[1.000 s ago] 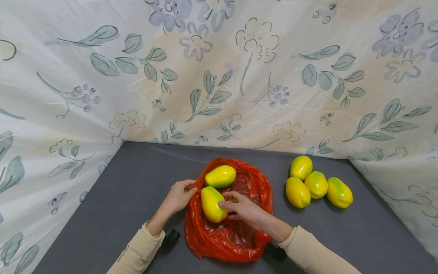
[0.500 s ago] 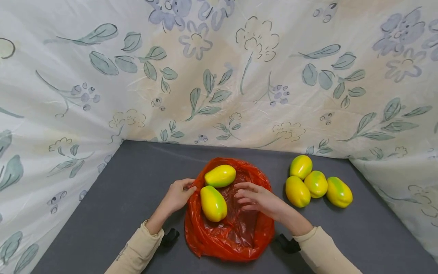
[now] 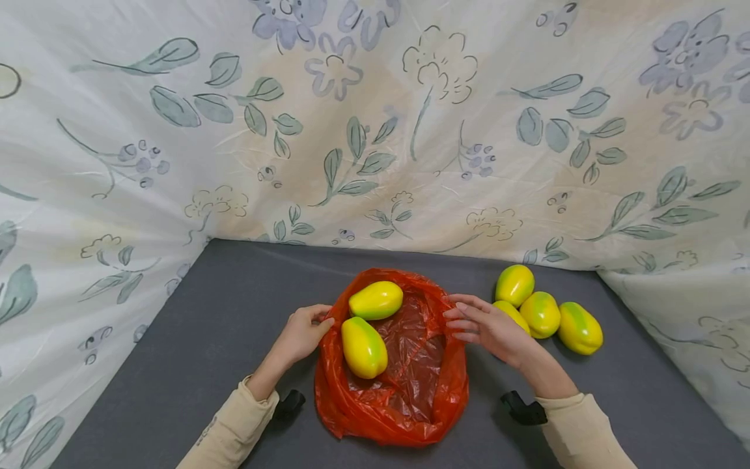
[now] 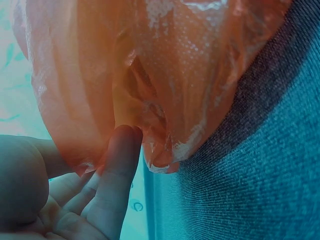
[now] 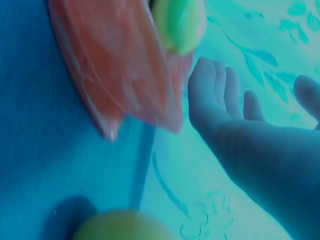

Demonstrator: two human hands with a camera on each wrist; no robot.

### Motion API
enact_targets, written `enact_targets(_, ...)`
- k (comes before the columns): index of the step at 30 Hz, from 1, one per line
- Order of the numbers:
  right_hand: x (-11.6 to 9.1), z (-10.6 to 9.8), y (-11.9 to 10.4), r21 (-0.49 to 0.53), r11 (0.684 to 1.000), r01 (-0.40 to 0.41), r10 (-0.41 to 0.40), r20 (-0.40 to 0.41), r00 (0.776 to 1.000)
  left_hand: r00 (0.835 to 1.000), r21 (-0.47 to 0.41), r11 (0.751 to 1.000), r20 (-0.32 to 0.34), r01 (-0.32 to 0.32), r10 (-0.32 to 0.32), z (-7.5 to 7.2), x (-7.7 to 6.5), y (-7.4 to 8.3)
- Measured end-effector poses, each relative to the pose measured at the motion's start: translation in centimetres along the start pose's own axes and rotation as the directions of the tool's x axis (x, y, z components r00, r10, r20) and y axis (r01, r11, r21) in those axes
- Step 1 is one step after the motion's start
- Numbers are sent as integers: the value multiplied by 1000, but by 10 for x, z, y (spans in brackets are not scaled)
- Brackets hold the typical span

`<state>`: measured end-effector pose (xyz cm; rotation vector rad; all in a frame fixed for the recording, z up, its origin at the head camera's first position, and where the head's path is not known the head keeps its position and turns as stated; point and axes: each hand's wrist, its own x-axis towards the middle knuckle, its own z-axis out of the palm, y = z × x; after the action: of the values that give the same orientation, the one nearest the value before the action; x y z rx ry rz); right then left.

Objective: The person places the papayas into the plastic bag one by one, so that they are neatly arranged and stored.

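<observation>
A red plastic bag (image 3: pixel 451 391) lies spread with its mouth up in the head view. Inside it, toward the left, rest two yellow-green papayas, one papaya (image 3: pixel 376 300) behind the other papaya (image 3: pixel 364 348). My left hand (image 3: pixel 301 333) pinches the bag's left rim; the left wrist view shows the thin film (image 4: pixel 85 100) between thumb and fingers. Over the bag's right rim is my right hand (image 3: pixel 492 329), its fingers loosely extended and holding nothing. In the right wrist view this hand (image 5: pixel 235 125) is apart from the bag (image 5: pixel 120 60).
Several more papayas cluster on the dark grey table (image 3: pixel 234 293) to the right, among them an outer papaya (image 3: pixel 580 328); the right hand partly covers the nearest papaya (image 3: pixel 511 314). A floral cloth (image 3: pixel 363 163) hangs behind and along both sides.
My right hand has let go of the front papaya in the bag and moved right, across the bag to its right rim. The left hand stays at the left rim.
</observation>
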<state>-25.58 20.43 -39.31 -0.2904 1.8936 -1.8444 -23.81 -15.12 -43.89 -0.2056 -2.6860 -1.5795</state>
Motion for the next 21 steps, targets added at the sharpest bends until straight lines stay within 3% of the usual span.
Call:
enact_targets(12, -18, -39, -8, 135, 988, 70, -49, -153, 987, 1000, 3, 1000, 1, 4, -4, 1, -2, 0)
enact_targets(21, -37, -74, -7, 332, 917, 221, -171, -172, 970, 1000, 0, 1000, 9, 8, -8, 1, -1, -2)
